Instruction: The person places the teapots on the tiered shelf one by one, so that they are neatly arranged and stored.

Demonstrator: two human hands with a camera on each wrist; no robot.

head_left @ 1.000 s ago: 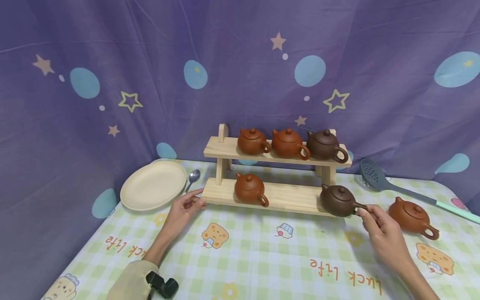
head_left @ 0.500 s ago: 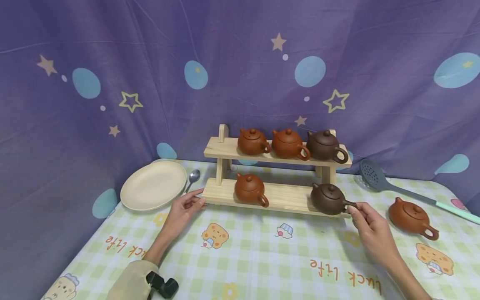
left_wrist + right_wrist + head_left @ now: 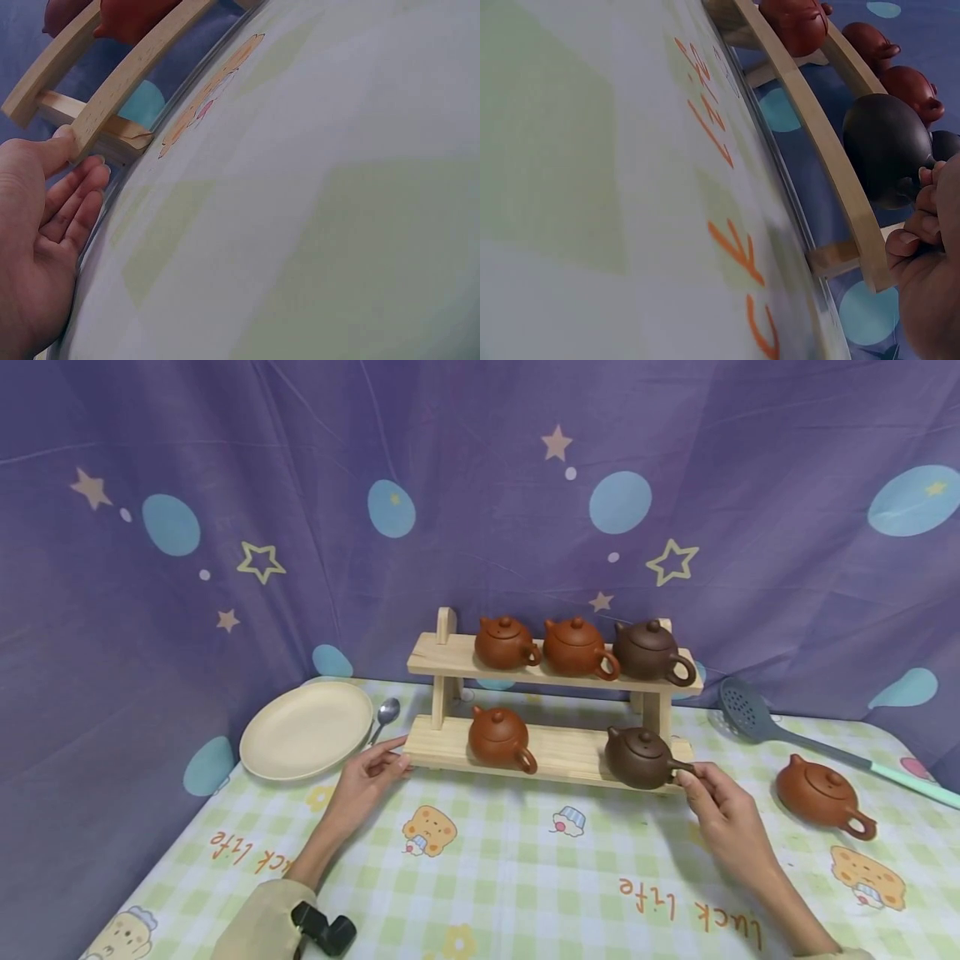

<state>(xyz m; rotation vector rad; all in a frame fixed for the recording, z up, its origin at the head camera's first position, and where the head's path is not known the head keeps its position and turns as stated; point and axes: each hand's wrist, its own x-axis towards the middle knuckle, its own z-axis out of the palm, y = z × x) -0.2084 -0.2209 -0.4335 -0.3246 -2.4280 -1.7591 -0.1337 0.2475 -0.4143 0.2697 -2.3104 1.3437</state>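
My right hand pinches the handle of a dark brown teapot at the right part of the lower board. In the right wrist view this teapot overlaps the board's end, fingers curled at its handle. At the other end, my left hand holds the corner of the two-tier wooden display rack; in the left wrist view the thumb lies against the board and the fingertips curl below it. A reddish-brown teapot stands on the lower board's left part.
Two reddish-brown teapots and a dark brown teapot line the upper board. Another reddish-brown teapot sits on the tablecloth at right, before a slotted skimmer. A cream plate and metal spoon lie at left.
My right hand has moved the dark brown teapot leftward along the lower board, away from its right end. The left hand stays at the rack's left corner.
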